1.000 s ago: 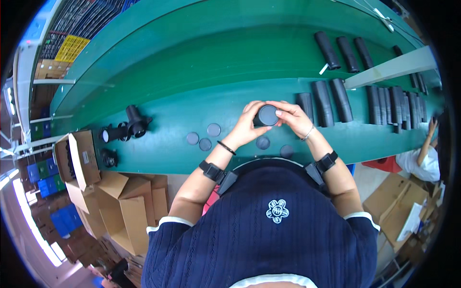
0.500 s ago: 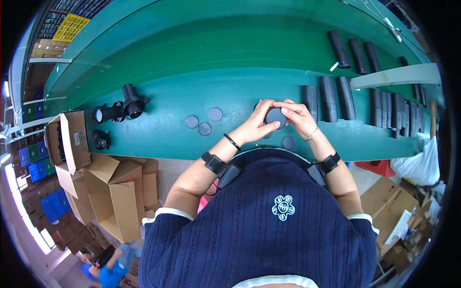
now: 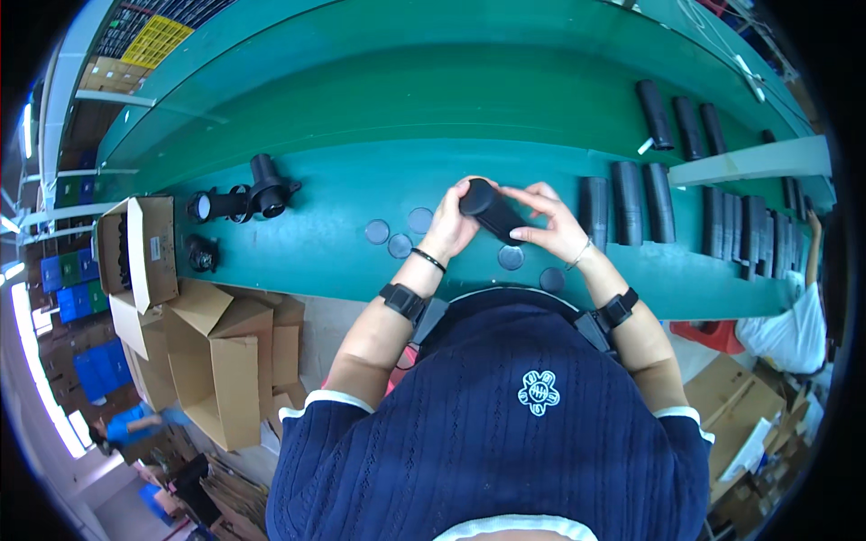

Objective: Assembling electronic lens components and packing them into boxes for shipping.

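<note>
A black cylindrical tube (image 3: 498, 216) with a round black end cap (image 3: 478, 195) is held above the green bench, lying at a slant. My left hand (image 3: 451, 221) wraps round its capped end. At the other end, my right hand (image 3: 557, 227) has its thumb against the tube and its fingers bent along the upper side. Loose dark grey round caps lie nearby: one cap (image 3: 377, 232), another (image 3: 420, 220) and a third (image 3: 400, 245) left of my left hand, with one cap (image 3: 511, 257) below the tube and one (image 3: 552, 279) near the bench edge.
Several ribbed black tubes (image 3: 626, 204) stand in rows on the right of the bench (image 3: 316, 234). Black fittings (image 3: 269, 187) sit at the left, beside an open carton (image 3: 150, 252). Empty cardboard boxes (image 3: 216, 361) stand on the floor. Another person's arm (image 3: 815, 248) shows at far right.
The tube's capped end has swung left and its body is now visible. My right hand has moved off the cap to the other end. A cap below my hands has come into view.
</note>
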Motion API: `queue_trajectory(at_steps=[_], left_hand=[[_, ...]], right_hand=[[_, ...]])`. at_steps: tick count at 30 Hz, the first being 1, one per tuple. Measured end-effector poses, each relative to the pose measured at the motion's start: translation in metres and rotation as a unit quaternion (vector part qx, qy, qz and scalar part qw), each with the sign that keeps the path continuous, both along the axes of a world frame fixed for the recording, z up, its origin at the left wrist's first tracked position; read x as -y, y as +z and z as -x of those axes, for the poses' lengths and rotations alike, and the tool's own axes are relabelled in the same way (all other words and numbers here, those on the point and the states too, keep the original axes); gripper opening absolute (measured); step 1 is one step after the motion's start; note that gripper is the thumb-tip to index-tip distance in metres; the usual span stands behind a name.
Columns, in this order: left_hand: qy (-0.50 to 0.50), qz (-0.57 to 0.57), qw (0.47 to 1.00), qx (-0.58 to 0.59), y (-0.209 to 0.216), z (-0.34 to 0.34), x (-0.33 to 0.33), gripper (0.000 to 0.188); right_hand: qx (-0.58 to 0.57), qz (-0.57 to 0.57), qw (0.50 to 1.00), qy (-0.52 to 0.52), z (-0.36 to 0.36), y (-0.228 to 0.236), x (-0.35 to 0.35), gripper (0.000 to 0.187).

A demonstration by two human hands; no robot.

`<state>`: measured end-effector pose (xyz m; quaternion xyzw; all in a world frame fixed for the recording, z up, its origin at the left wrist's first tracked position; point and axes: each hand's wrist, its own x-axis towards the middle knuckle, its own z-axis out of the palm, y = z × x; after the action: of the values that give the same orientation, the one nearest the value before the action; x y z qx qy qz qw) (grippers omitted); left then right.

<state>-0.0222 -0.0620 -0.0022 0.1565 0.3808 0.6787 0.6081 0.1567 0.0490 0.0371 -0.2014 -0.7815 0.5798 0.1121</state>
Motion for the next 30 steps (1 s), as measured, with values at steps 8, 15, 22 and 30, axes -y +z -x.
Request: queue_trajectory(at_steps=[8, 15, 22, 30], left_hand=[[-0.047, -0.149, 0.964, 0.215, 0.022, 0.021, -0.012, 0.043], [0.029, -0.097, 0.984, 0.144, 0.044, 0.021, -0.008, 0.023], [0.107, 0.119, 0.985, 0.063, -0.018, 0.034, 0.017, 0.026], [0.102, 0.208, 0.968, 0.094, -0.038, 0.025, 0.042, 0.018]], right_hand=[[0.010, 0.040, 0.999, 0.033, -0.001, -0.011, 0.000, 0.076], [0.078, 0.057, 0.995, 0.029, -0.005, -0.012, 0.000, 0.081], [0.039, -0.127, 0.972, -0.192, 0.002, -0.126, -0.192, 0.069], [0.376, -0.365, 0.809, -0.267, -0.034, -0.196, -0.321, 0.087]])
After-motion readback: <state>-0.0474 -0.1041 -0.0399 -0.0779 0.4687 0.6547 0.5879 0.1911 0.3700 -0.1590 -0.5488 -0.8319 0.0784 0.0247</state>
